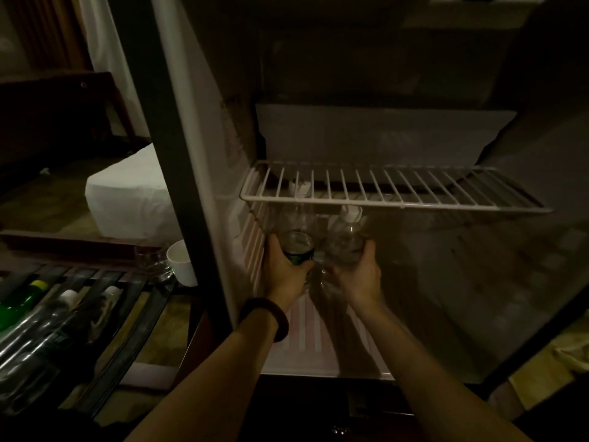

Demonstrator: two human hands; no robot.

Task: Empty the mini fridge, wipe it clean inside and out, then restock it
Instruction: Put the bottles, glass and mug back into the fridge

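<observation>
Two clear bottles (322,231) in hands (322,269)

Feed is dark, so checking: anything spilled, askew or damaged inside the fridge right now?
No spill shows. The wire shelf slopes down toward its right end, so it may be seated unevenly, though the wide lens could exaggerate that. Below it, the left hand and right hand each grip an upright bottle.

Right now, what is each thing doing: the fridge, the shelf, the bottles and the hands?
Mini fridge: door open, dim inside.
Wire shelf: in place, bare on top.
Left bottle: upright under the shelf, gripped.
Right bottle: tilted, gripped.
Left hand: holds left bottle.
Right hand: holds right bottle.
White cup: outside, upright.
</observation>
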